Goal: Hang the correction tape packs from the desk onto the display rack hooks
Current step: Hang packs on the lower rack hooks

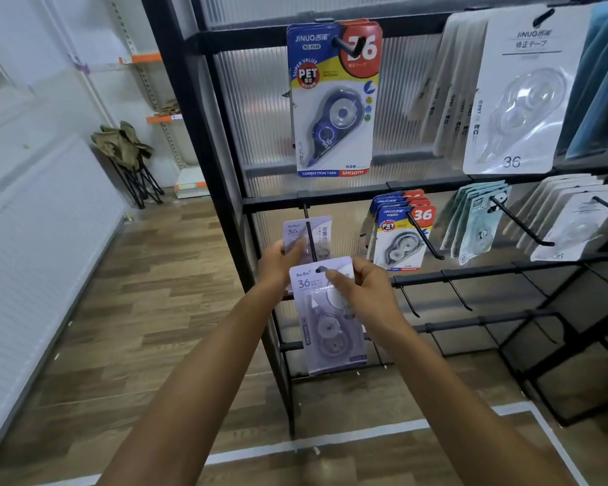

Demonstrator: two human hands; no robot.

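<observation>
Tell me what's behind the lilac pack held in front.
Behind the lilac pack another lilac pack hangs on a black hook, held by the left hand. Its lower half is covered, so any more packs there cannot be seen.

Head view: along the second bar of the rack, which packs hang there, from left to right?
Purple BoBo pack, touched by the left hand → blue JINUO packs → pale green packs → white packs.
</observation>
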